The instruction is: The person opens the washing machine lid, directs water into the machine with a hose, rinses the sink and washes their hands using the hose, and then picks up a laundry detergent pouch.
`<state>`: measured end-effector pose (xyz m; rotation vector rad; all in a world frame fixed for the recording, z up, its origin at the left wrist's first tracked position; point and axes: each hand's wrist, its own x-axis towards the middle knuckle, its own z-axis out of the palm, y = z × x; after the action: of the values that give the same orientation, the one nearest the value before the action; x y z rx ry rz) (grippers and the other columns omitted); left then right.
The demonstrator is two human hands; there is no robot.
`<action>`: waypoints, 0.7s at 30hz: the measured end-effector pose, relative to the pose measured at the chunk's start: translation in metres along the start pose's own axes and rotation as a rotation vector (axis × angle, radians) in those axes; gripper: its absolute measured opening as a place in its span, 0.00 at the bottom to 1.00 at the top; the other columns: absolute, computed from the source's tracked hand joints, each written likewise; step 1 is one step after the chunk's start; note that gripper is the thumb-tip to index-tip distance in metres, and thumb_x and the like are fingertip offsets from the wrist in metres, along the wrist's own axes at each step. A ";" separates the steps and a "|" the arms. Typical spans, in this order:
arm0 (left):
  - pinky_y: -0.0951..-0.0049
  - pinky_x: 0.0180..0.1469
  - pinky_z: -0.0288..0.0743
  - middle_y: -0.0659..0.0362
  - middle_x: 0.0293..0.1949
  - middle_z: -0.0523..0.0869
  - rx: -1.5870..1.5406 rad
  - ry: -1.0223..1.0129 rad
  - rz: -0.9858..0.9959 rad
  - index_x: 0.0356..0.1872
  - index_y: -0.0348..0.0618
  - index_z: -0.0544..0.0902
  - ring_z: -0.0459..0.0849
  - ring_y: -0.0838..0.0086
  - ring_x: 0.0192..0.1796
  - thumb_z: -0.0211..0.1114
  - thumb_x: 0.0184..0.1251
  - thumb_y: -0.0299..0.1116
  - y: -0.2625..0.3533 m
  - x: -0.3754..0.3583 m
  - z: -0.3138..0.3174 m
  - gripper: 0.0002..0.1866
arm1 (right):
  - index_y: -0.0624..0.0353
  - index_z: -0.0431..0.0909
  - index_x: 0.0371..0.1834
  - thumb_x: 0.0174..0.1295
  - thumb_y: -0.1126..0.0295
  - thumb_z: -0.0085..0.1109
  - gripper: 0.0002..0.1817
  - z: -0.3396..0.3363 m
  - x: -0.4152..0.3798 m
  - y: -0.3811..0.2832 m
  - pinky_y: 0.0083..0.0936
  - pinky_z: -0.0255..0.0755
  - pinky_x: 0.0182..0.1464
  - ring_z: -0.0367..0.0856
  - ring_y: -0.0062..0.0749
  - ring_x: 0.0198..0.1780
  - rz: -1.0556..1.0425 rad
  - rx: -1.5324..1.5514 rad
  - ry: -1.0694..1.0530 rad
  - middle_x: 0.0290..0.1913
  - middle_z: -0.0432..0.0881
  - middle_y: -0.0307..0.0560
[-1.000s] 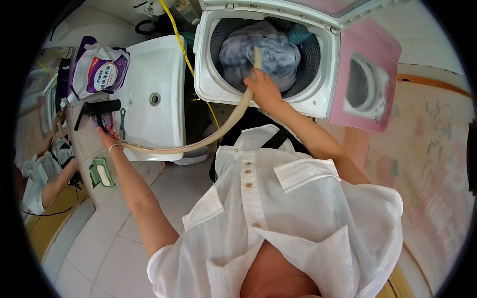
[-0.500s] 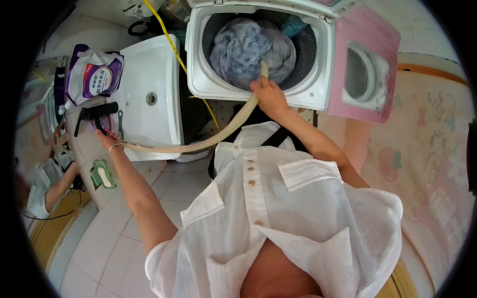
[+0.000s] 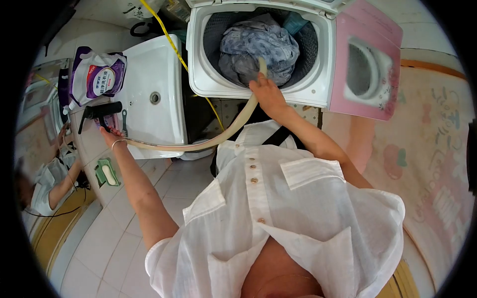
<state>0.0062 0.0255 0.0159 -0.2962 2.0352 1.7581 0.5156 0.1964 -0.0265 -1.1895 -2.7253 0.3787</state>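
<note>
A pale hose (image 3: 198, 146) runs from the faucet side to an open washing machine (image 3: 195, 59). My right hand (image 3: 270, 97) is closed around the hose near its end, which points into the drum over bunched blue-grey cloth (image 3: 261, 42). At the left, my left hand (image 3: 113, 136) is at the hose's other end, beside a black faucet (image 3: 102, 110). Its fingers are wrapped there, partly hidden by the faucet and hose.
A white sink (image 3: 144, 119) lies left of the machine, with a purple detergent bag (image 3: 102, 77) at its edge. A green soap dish (image 3: 107, 173) sits below. A yellow cable (image 3: 175, 49) hangs between sink and machine. The pink lid (image 3: 365, 74) stands open at the right.
The cloth in the drum has shifted and turned, with its bulk further right. Both hands remain on the hose, and the whole view has moved slightly.
</note>
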 end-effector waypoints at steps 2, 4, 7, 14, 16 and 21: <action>0.77 0.17 0.54 0.65 0.12 0.65 -0.001 -0.008 0.018 0.24 0.48 0.71 0.62 0.78 0.15 0.52 0.61 0.61 0.003 -0.008 0.003 0.25 | 0.59 0.70 0.43 0.51 0.75 0.53 0.14 -0.003 0.000 -0.001 0.35 0.74 0.45 0.76 0.51 0.44 0.048 -0.027 -0.050 0.55 0.68 0.69; 0.77 0.18 0.54 0.64 0.12 0.64 -0.003 -0.017 0.035 0.25 0.48 0.71 0.62 0.77 0.15 0.52 0.60 0.62 0.005 -0.009 0.003 0.25 | 0.60 0.68 0.43 0.51 0.77 0.53 0.14 -0.009 0.001 -0.004 0.37 0.72 0.47 0.74 0.54 0.45 0.085 0.013 -0.103 0.55 0.67 0.69; 0.77 0.18 0.54 0.65 0.13 0.63 0.000 -0.042 0.028 0.27 0.47 0.71 0.61 0.77 0.15 0.53 0.58 0.63 0.004 -0.003 0.001 0.26 | 0.61 0.68 0.43 0.51 0.76 0.53 0.14 -0.004 0.000 -0.003 0.37 0.72 0.47 0.74 0.54 0.45 0.104 -0.012 -0.127 0.56 0.66 0.70; 0.78 0.18 0.53 0.67 0.13 0.63 0.023 -0.024 0.015 0.26 0.51 0.72 0.61 0.79 0.15 0.53 0.59 0.62 0.004 -0.007 0.002 0.24 | 0.62 0.66 0.48 0.52 0.76 0.53 0.18 -0.005 -0.001 -0.003 0.39 0.69 0.52 0.72 0.56 0.50 0.114 -0.002 -0.207 0.59 0.61 0.74; 0.78 0.18 0.53 0.67 0.13 0.64 0.039 -0.008 0.023 0.26 0.51 0.72 0.60 0.80 0.15 0.53 0.59 0.62 0.004 -0.008 0.001 0.23 | 0.63 0.65 0.47 0.51 0.78 0.51 0.18 -0.012 -0.001 -0.005 0.41 0.66 0.53 0.70 0.60 0.49 0.108 0.046 -0.203 0.58 0.60 0.75; 0.79 0.17 0.52 0.67 0.13 0.63 0.017 -0.021 0.004 0.26 0.50 0.70 0.60 0.80 0.15 0.52 0.59 0.62 0.000 0.003 -0.002 0.24 | 0.64 0.63 0.50 0.50 0.74 0.55 0.22 -0.015 0.001 -0.006 0.51 0.60 0.56 0.62 0.63 0.56 0.144 0.087 -0.284 0.63 0.53 0.76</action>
<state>0.0034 0.0242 0.0150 -0.2676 2.0363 1.7383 0.5139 0.1958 -0.0107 -1.4093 -2.8250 0.7296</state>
